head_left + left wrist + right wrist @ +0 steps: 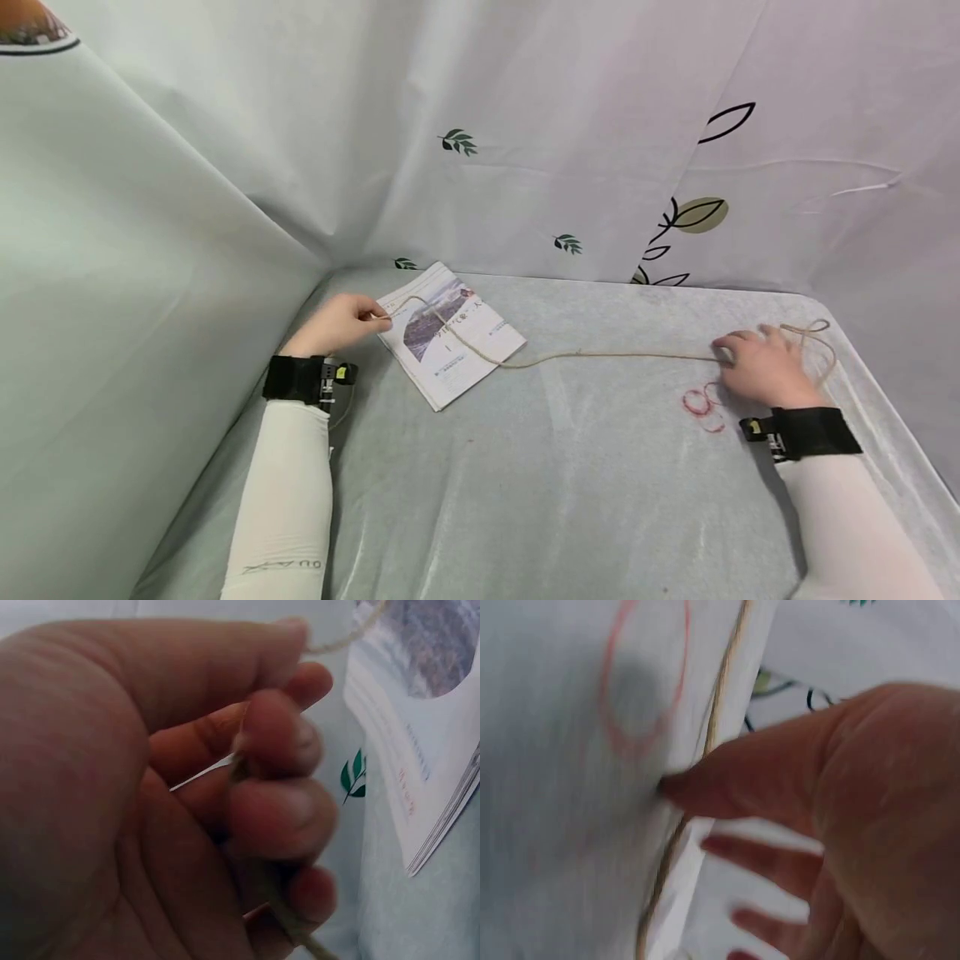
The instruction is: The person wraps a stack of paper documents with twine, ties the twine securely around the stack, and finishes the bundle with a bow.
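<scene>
A thin tan string runs across a stack of folded printed papers and on to the right over the covered table. My left hand is at the stack's left corner and holds the string between thumb and curled fingers; a tail of it comes out below the fingers in the left wrist view. Far to the right, my right hand hovers at the string with thumb and fingers apart. In the right wrist view the string passes behind the thumb, ungripped.
Red thin loops lie on the table just left of the right hand. The string's loose end coils beyond that hand, near the table's right edge. Pale leaf-printed curtains hang behind the table and at its left.
</scene>
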Action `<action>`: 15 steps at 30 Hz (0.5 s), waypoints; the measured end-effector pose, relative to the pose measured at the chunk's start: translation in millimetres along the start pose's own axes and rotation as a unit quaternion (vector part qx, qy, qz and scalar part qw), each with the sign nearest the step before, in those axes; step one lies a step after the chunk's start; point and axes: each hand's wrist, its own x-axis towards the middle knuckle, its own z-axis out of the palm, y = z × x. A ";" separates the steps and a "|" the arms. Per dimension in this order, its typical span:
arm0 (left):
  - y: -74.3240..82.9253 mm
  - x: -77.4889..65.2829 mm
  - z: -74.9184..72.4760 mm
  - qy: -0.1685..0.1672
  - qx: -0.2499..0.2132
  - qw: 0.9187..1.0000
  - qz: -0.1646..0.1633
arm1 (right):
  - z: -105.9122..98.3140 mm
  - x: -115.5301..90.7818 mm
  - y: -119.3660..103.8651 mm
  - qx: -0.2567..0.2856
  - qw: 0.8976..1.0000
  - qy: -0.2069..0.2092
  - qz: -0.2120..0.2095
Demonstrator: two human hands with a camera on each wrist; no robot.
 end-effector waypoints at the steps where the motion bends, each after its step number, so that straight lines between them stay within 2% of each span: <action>1: 1.1 1.4 2.1 -0.011 0.000 1.000 0.001 | 1.6 1.0 -4.4 0.010 1.000 0.003 -0.011; 4: 2.8 5.0 7.4 -0.023 0.012 1.000 0.001 | 3.4 3.5 -13.2 0.027 0.998 0.010 -0.054; 7: 5.1 5.6 8.6 -0.016 0.021 1.000 -0.002 | 0.0 3.6 -14.7 0.034 0.998 0.007 -0.061; 9: 6.7 4.3 7.4 -0.008 0.020 1.000 -0.008 | -5.0 1.9 -11.3 0.029 0.998 -0.011 -0.046; 13: 3.9 1.7 4.5 0.006 0.025 1.000 -0.019 | -18.2 -6.1 1.7 0.017 0.998 -0.064 0.023; 15: 0.6 1.3 4.6 0.001 0.029 0.999 -0.020 | -24.4 -11.3 9.5 0.016 0.994 -0.089 0.062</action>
